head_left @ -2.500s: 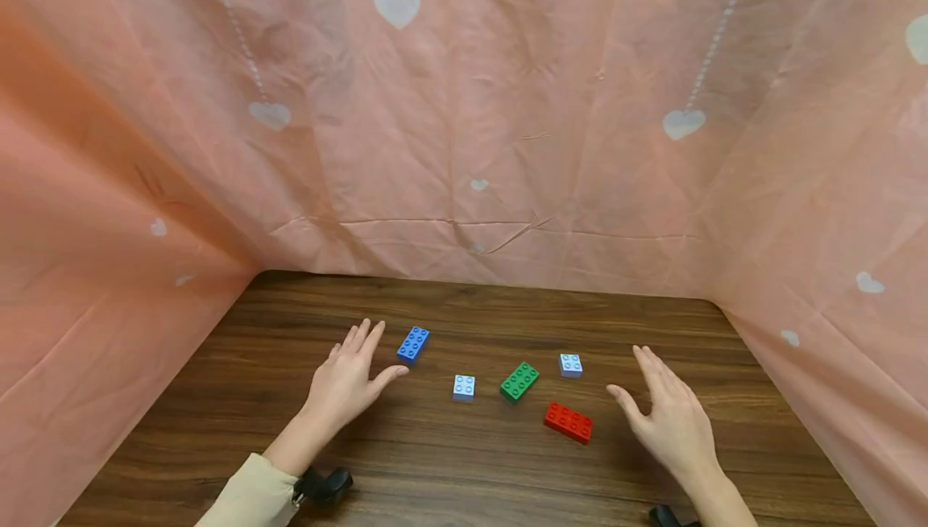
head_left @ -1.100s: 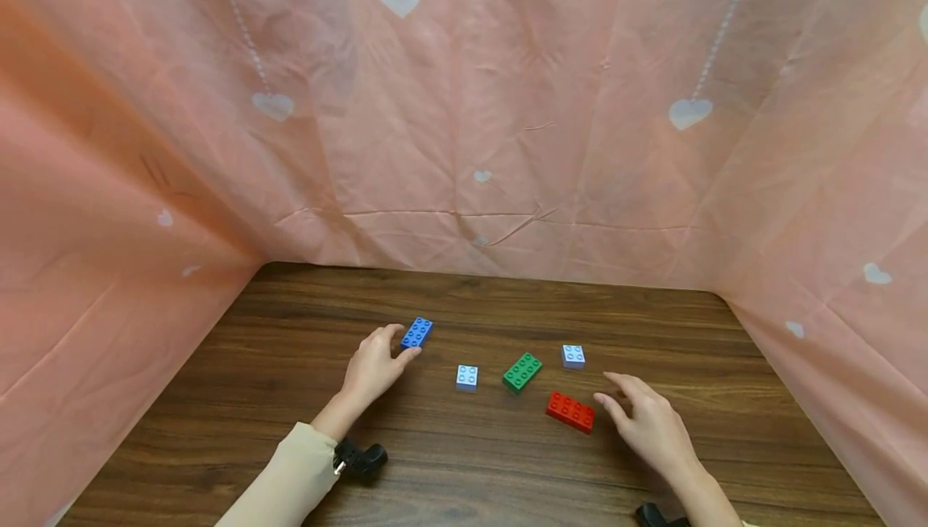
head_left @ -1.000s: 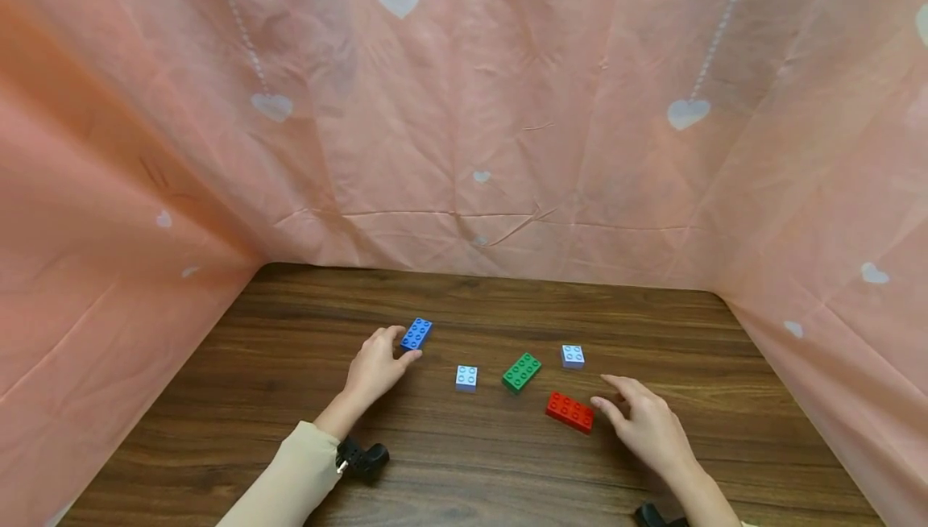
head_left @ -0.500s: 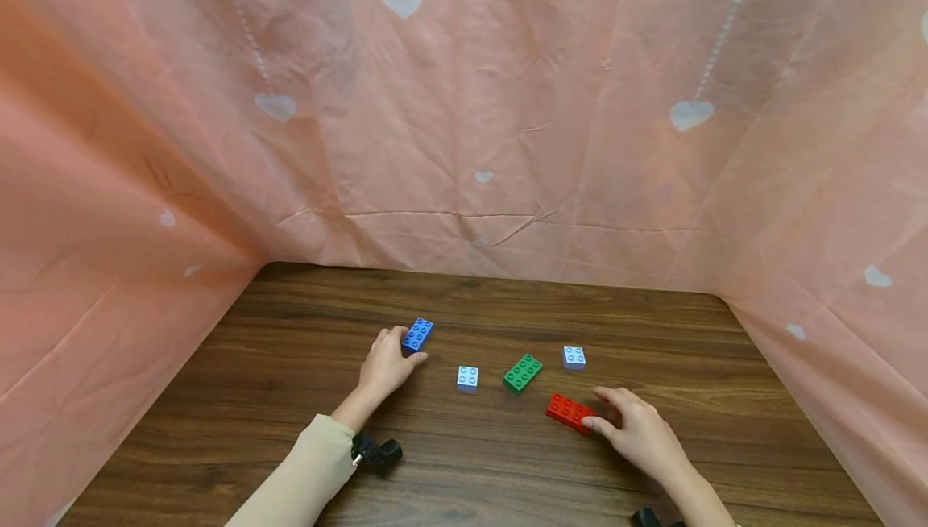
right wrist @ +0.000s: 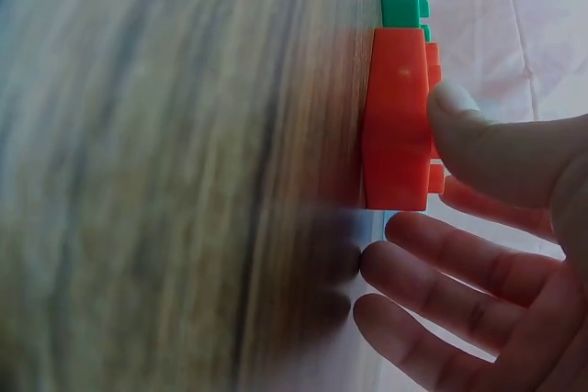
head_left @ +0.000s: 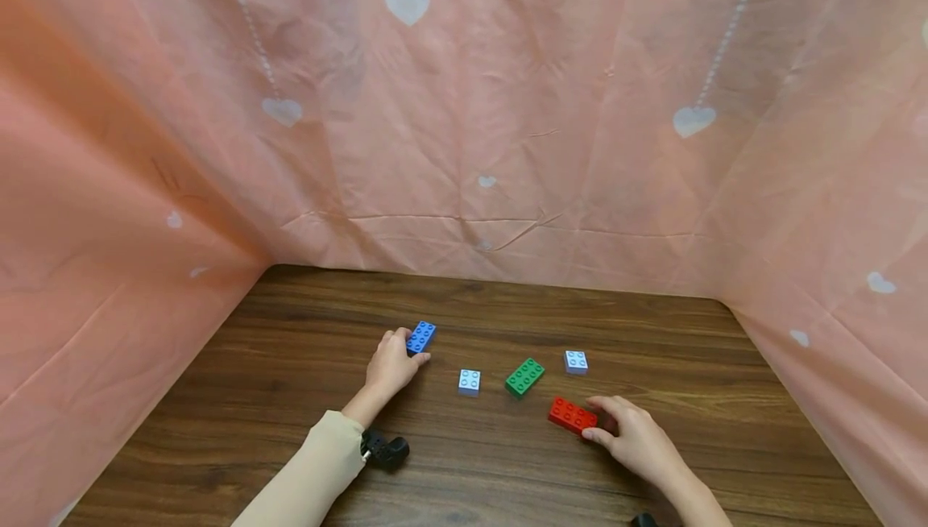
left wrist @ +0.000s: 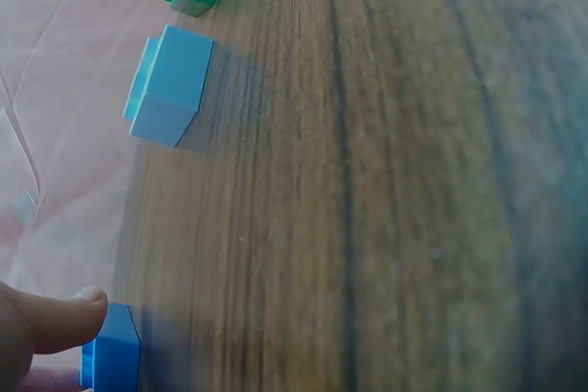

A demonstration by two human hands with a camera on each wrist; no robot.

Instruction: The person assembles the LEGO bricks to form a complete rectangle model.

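Observation:
Near the back left in the head view, my left hand [head_left: 391, 364] pinches the near end of a blue eight-stud toy brick [head_left: 422, 337]. The left wrist view shows the thumb against that blue brick [left wrist: 117, 352]; most of the fingers are out of frame. My right hand [head_left: 638, 438] has thumb and index finger at opposite sides of the right end of a red eight-stud brick [head_left: 572, 415]. In the right wrist view the thumb overlaps the red brick [right wrist: 397, 126], while the other fingers [right wrist: 441, 286] spread beside it. Both bricks lie on the table, studs up.
Between the hands lie a pale blue four-stud brick [head_left: 469, 382] and a green eight-stud brick [head_left: 524, 377]. Another pale blue four-stud brick [head_left: 576, 362] sits behind the red one. Pink curtains [head_left: 449, 148] enclose the back and sides of the wooden table [head_left: 464, 479].
Both hands have come inward from wide, straight-fingered poses. The left has closed around the blue brick's end, the right around the red brick's end. The bricks have stayed in place.

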